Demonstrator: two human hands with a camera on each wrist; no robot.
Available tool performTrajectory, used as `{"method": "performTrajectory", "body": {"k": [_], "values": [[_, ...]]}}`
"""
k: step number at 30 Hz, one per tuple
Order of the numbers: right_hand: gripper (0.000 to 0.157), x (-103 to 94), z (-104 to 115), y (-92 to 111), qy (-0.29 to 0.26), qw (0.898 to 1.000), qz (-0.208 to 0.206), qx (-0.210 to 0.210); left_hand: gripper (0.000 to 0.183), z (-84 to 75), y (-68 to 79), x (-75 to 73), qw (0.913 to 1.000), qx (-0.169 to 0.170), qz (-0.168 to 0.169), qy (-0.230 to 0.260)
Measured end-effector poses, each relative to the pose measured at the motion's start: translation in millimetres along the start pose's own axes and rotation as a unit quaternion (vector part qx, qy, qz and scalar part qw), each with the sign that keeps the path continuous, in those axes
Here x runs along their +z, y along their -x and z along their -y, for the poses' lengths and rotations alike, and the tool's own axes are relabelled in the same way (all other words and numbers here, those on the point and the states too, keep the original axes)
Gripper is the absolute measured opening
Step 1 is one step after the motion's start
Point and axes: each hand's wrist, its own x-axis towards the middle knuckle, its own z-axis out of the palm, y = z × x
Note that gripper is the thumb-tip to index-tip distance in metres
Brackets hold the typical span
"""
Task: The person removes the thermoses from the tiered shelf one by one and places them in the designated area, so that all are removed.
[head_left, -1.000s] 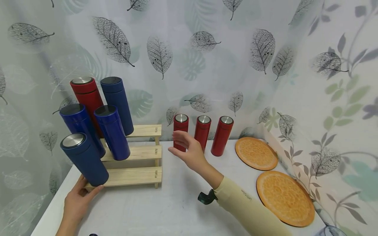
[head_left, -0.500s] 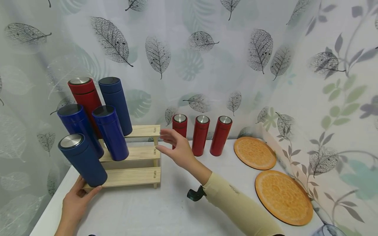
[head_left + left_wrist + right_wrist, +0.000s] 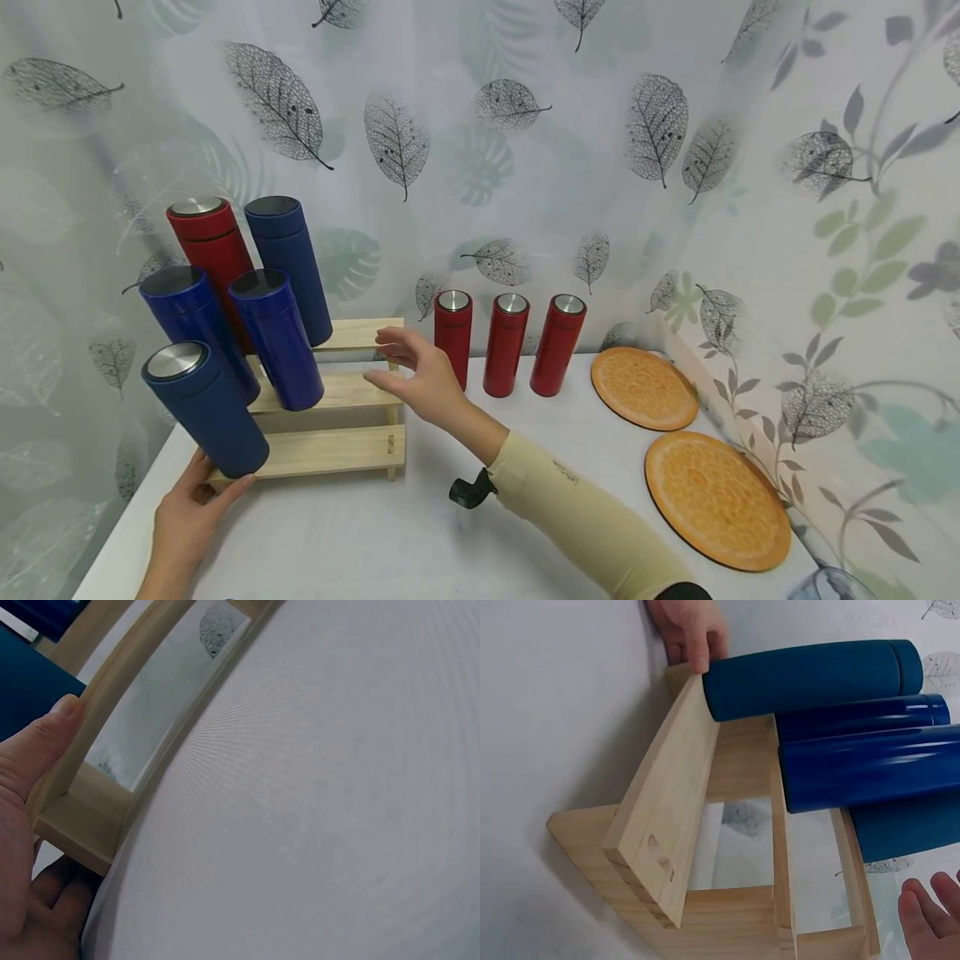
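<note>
A three-step wooden rack (image 3: 337,450) stands on the white table at the left. My left hand (image 3: 183,525) grips its lower left corner; in the left wrist view the thumb (image 3: 45,742) presses the front of the plank, other fingers behind the end. On the rack's left side stand a matte blue thermos flask (image 3: 210,417) on the bottom step, shiny blue flasks (image 3: 277,342) on the middle one, and a red flask (image 3: 213,250) and dark blue flask (image 3: 288,267) on top. My right hand (image 3: 420,379), holding nothing, hovers by the rack's right end, thumb apart from lightly bent fingers.
Behind and right of my right hand, a row of slim red flasks (image 3: 508,346) stands near the leaf-print curtain (image 3: 480,167). Two round orange-brown mats (image 3: 645,387) lie along the table's right side. A clear, blue-patterned object (image 3: 832,583) shows at the bottom right corner.
My right hand has moved left from in front of the red flasks to the rack's right end. The left hand keeps its grip on the corner. The whole head view has shifted slightly.
</note>
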Motion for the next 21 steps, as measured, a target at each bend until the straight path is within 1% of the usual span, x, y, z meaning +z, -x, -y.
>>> {"method": "performTrajectory", "body": {"k": [6,13,18,21], "values": [[0.061,9.7,4,-6,-0.006,1.000,-0.006,0.001,0.095,-0.8,-0.2,-1.5,1.0000,0.006,-0.003,-0.005],[0.057,23.3,4,-15,-0.026,1.000,-0.012,0.000,0.094,4.1,-0.4,-1.4,0.9998,0.014,-0.009,-0.012],[0.058,30.9,5,-21,-0.016,1.000,-0.008,0.002,0.095,3.0,-2.1,1.0,1.0000,0.007,-0.006,0.000],[0.059,35.4,4,-24,-0.011,1.000,-0.005,-0.001,0.095,3.0,-2.3,1.6,1.0000,0.004,-0.006,-0.001]]}}
